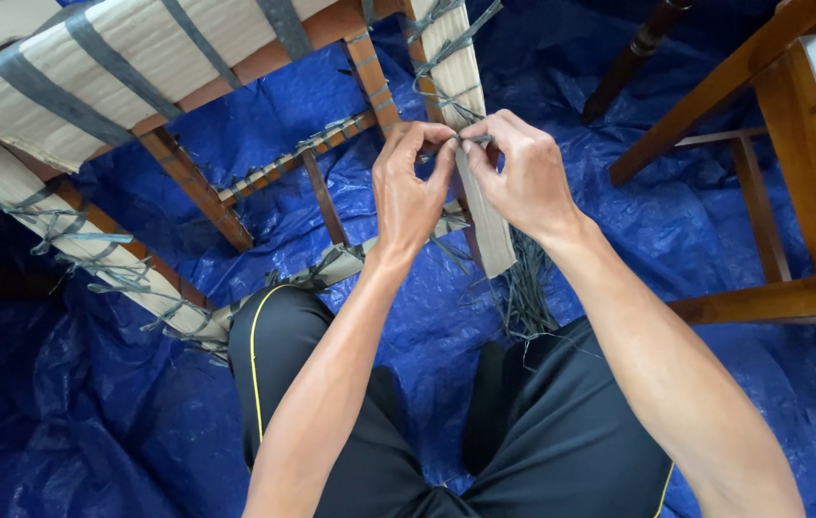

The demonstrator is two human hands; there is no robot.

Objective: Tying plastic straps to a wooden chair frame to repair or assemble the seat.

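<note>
Your knees in black trousers (pixel 523 441) sit closest, spread apart over the blue tarpaulin (pixel 91 412) on the floor. From there both forearms rise and converge, wrists bent slightly inward, so the hands meet in front of you. Your left hand (pixel 410 187) shows its back, fingers curled, thumb and forefinger closed tight in a pinch on a thin grey strap (pixel 470 141). Your right hand (pixel 523 173) faces it, knuckles up, its fingertips pinched shut on the same strap, just touching the left fingertips. That strap lies right at the grip, against a cardboard-wrapped chair leg (pixel 475 96) that runs above and below the hands. Below the grip, loose strap ends (pixel 528 288) hang in a bundle toward your right knee. Left of the grip, the wooden chair frame (pixel 187 177) lies tipped, its rails bound with more straps. Well right of the grip stands another wooden chair (pixel 772 96).
</note>
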